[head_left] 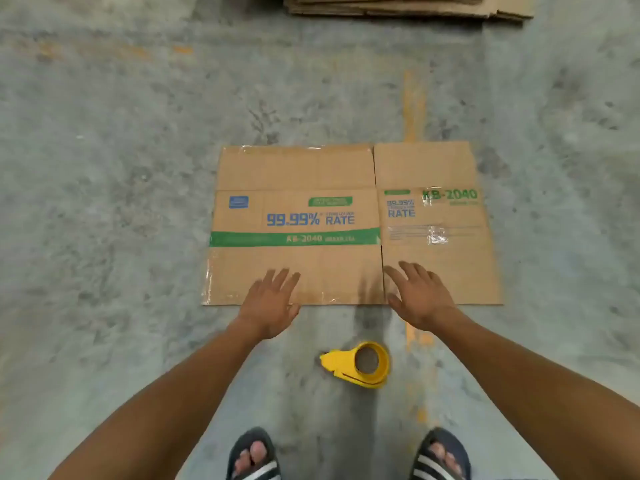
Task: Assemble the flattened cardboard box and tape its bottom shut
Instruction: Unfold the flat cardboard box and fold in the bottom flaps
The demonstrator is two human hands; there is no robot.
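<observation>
A flattened brown cardboard box [349, 188] lies on the concrete floor, printed with blue "99.99% RATE" lettering and a green band. Old clear tape scraps cling to its left edge and right panel. My left hand [270, 303] hovers with fingers spread over the near edge of the wide left panel. Over the near flap of the narrower right panel my right hand [420, 296] is open too. Neither hand grips anything. A yellow tape dispenser [360, 363] with a roll in it lies on the floor between my arms, just short of the box.
A stack of flattened cartons [398, 6] lies at the far top edge. My feet in striped sandals [254, 455] stand at the bottom of the frame. Grey concrete with a faded orange line [412, 105] surrounds the box.
</observation>
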